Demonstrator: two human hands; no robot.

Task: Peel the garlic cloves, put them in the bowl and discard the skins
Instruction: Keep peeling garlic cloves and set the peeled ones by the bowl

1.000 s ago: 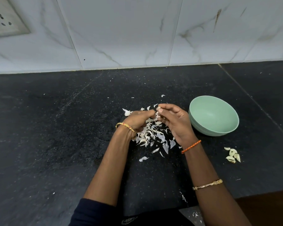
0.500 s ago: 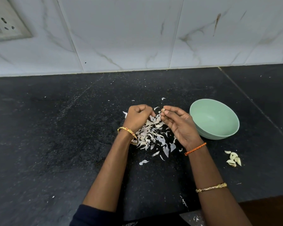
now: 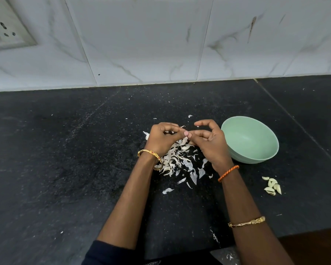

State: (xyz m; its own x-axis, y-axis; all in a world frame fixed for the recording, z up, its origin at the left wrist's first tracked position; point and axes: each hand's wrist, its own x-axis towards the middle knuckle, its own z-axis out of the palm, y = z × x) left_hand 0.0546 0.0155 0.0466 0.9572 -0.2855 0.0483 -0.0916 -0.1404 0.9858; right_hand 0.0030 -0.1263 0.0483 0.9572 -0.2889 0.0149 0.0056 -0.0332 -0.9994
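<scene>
Above the heap of skins (image 3: 177, 159) on the dark table (image 3: 65, 169), both hands have closed in since a second ago, left hand (image 3: 161, 139) and right hand (image 3: 208, 142) now fingertip to fingertip, curled as if pinching a clove; it is hidden, so I cannot tell its long axis or heading. Peeling likely continues. Green bowl (image 3: 256, 150) looks empty; cloves (image 3: 272, 186) lie beside it, pointing mixed ways.

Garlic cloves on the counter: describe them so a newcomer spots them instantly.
Start at the green bowl on the black counter. The garlic cloves lie in a small cluster nearer the counter's front edge, right of the right hand. Unlike the thin white skins heaped between the wrists, they are plump and cream-coloured.
</scene>
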